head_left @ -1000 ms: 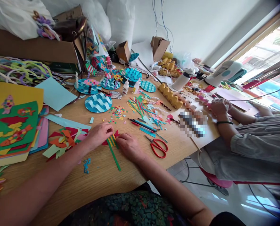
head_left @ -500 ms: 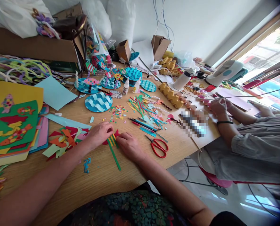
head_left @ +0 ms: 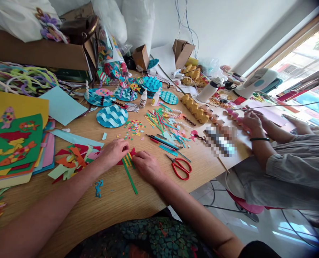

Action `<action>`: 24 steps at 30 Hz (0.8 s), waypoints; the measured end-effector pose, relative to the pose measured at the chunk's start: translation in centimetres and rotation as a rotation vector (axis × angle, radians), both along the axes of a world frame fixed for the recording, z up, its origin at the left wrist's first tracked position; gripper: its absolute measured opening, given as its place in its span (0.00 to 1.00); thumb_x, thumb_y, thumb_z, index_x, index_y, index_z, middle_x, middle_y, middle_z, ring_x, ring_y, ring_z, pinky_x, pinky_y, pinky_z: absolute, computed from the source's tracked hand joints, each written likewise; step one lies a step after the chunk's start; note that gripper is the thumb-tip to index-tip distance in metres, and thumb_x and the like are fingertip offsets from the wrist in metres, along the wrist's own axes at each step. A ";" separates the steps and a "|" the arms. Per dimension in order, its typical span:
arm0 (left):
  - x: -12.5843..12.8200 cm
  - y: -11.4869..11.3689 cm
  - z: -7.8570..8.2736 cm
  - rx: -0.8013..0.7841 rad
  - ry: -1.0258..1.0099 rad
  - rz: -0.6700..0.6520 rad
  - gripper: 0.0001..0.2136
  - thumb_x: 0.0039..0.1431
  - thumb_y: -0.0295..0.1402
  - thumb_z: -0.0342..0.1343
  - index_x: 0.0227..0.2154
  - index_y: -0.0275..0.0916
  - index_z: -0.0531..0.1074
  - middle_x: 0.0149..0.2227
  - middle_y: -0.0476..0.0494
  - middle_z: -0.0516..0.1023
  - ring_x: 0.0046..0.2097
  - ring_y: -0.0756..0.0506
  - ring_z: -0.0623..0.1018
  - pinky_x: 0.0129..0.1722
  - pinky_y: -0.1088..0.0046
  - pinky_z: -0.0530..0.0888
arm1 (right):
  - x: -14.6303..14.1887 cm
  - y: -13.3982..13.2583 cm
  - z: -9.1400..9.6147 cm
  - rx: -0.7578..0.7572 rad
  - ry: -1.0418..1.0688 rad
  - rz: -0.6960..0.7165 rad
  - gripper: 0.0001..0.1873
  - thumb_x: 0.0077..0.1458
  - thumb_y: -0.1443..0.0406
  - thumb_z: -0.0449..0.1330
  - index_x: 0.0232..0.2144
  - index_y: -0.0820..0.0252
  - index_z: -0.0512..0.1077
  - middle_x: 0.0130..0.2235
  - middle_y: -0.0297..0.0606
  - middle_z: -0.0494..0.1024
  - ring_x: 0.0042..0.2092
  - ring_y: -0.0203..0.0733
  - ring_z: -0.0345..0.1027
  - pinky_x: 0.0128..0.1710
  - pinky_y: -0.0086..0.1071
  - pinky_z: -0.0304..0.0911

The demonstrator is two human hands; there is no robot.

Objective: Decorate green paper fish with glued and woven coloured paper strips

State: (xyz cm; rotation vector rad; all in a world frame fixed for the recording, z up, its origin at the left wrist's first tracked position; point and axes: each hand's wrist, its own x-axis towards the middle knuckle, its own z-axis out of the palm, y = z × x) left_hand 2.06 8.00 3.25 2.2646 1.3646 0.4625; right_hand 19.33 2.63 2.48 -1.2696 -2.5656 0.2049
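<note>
- Your left hand [head_left: 113, 152] sits at the near middle of the pale wooden desk [head_left: 113, 204]; its fingers [head_left: 125, 147] are curled and pinched on the left edge of the red paper cut-out [head_left: 133, 152] crossed with yellow strips.
- Your right hand [head_left: 147, 165] lies on the right side of the same red paper cut-out, knuckles bent; the palm hides the contact, so you cannot tell whether those fingers grasp the paper or only press it flat.
- The red paper cut-out lies flat on the desk between your two hands, touching both; a long green paper strip [head_left: 130, 178] runs out from under it towards you.
- Just right of your right hand lie the red-handled scissors [head_left: 181, 168], closed, apart from your fingers.
- Left of your left wrist is a heap of mixed paper offcuts [head_left: 72, 159]; beyond it, a stack of coloured card sheets [head_left: 14, 143].
- Behind the hands lie loose thin coloured paper strips [head_left: 161, 123] and a round blue disc with white waves [head_left: 111, 116]; a small white glue bottle [head_left: 143, 99] stands upright further back.
- At the right end of the desk, a co-worker's hand [head_left: 252, 122] with a dark bracelet rests on small pink pieces, well apart from yours.
</note>
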 end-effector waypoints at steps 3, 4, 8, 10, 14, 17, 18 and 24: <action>0.0 0.0 0.1 0.002 0.016 -0.004 0.05 0.51 0.30 0.50 0.22 0.41 0.65 0.28 0.48 0.70 0.32 0.46 0.71 0.34 0.72 0.65 | 0.0 0.0 0.1 -0.001 -0.016 -0.003 0.09 0.57 0.69 0.52 0.35 0.58 0.72 0.36 0.38 0.73 0.37 0.39 0.62 0.36 0.29 0.56; 0.1 0.0 0.1 0.002 0.021 -0.006 0.05 0.51 0.30 0.50 0.22 0.41 0.65 0.28 0.48 0.70 0.32 0.46 0.71 0.33 0.72 0.65 | 0.0 0.0 0.2 -0.003 -0.022 -0.002 0.09 0.57 0.69 0.52 0.35 0.58 0.72 0.35 0.38 0.73 0.37 0.39 0.62 0.36 0.28 0.56; 0.1 -0.1 0.2 0.000 0.040 -0.011 0.05 0.51 0.29 0.49 0.22 0.41 0.65 0.28 0.48 0.69 0.32 0.46 0.71 0.34 0.72 0.65 | -0.1 0.0 0.3 0.003 -0.037 0.000 0.09 0.57 0.69 0.52 0.35 0.58 0.72 0.36 0.38 0.73 0.37 0.39 0.62 0.36 0.29 0.56; 0.0 -0.1 0.2 0.001 0.049 -0.012 0.05 0.51 0.29 0.49 0.22 0.41 0.64 0.28 0.48 0.69 0.32 0.46 0.71 0.35 0.71 0.65 | -0.1 0.0 0.3 0.005 -0.036 0.001 0.09 0.57 0.69 0.51 0.35 0.59 0.72 0.36 0.38 0.73 0.37 0.39 0.62 0.36 0.29 0.56; 0.0 -0.1 0.3 -0.002 0.073 -0.012 0.05 0.52 0.29 0.48 0.23 0.40 0.64 0.28 0.48 0.69 0.32 0.46 0.70 0.35 0.71 0.65 | -0.1 0.0 0.2 0.005 -0.046 -0.007 0.10 0.57 0.69 0.51 0.35 0.59 0.72 0.36 0.38 0.73 0.37 0.38 0.62 0.36 0.28 0.56; 0.1 0.0 0.4 -0.006 0.094 -0.015 0.05 0.52 0.29 0.48 0.23 0.40 0.65 0.28 0.48 0.69 0.32 0.46 0.70 0.33 0.72 0.65 | -0.1 -0.1 0.3 0.012 -0.046 0.000 0.10 0.57 0.70 0.51 0.34 0.59 0.72 0.36 0.38 0.73 0.37 0.38 0.62 0.36 0.28 0.56; 0.2 0.0 0.5 -0.007 0.101 -0.016 0.05 0.52 0.29 0.48 0.23 0.40 0.65 0.28 0.48 0.69 0.32 0.46 0.70 0.33 0.72 0.65 | -0.1 -0.1 0.3 0.015 -0.037 0.002 0.10 0.57 0.70 0.50 0.34 0.59 0.72 0.36 0.38 0.73 0.37 0.38 0.62 0.37 0.28 0.56; 0.6 -0.1 1.3 -0.014 0.160 -0.005 0.05 0.51 0.26 0.48 0.23 0.40 0.65 0.26 0.50 0.69 0.30 0.48 0.70 0.34 0.73 0.66 | -0.1 -0.3 0.3 0.012 0.058 0.014 0.11 0.57 0.69 0.49 0.34 0.61 0.72 0.37 0.40 0.72 0.38 0.38 0.61 0.39 0.29 0.57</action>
